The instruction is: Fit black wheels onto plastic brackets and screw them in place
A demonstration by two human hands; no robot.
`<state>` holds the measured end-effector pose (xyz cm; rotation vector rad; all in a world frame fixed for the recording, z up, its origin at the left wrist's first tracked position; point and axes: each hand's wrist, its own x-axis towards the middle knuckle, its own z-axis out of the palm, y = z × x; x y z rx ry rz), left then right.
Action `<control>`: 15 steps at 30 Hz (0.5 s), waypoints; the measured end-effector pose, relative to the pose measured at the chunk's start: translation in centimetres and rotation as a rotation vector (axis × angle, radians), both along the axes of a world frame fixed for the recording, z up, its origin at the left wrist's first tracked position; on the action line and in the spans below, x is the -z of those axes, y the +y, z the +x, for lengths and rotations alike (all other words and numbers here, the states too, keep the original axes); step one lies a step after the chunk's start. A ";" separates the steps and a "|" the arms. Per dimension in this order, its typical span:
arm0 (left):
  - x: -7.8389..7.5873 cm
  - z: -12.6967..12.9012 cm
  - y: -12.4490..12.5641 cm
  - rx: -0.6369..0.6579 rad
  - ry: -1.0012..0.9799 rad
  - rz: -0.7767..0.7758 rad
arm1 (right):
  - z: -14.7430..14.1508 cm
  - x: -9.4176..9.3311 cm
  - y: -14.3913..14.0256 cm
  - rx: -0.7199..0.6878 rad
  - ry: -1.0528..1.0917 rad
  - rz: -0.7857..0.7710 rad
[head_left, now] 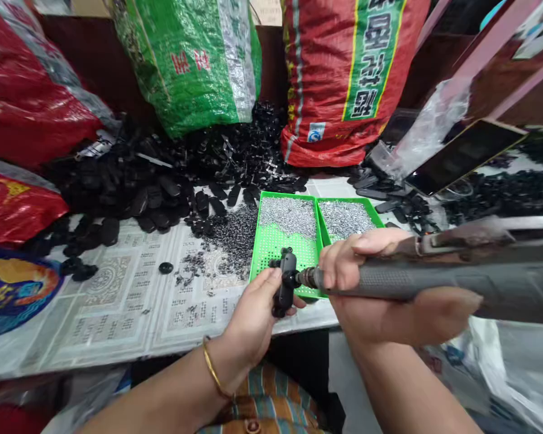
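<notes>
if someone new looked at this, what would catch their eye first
Probably the grey power screwdriver at the right, gripped in the right hand, its tip at a black plastic part held in the left hand. Next, two bright green trays just beyond, holding small silvery pieces. Behind them, a green sack and red sacks stand out among heaps of black parts.

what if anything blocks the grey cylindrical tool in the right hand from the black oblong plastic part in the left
Nothing visible: the grey tool, in the right hand, has its tip at or nearly against the black part, in the left hand.
</notes>
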<state>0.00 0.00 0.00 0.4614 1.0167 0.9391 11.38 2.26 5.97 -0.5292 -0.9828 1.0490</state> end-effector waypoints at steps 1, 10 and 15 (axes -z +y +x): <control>0.0 0.1 0.0 -0.004 0.003 0.002 | 0.0 0.1 0.1 -0.004 0.005 0.014; 0.1 0.5 -0.3 -0.010 0.007 0.059 | -0.3 0.9 0.0 -0.054 -0.042 0.003; 0.3 0.5 0.0 -0.026 0.008 0.066 | 0.8 0.8 -0.3 -0.028 -0.099 0.033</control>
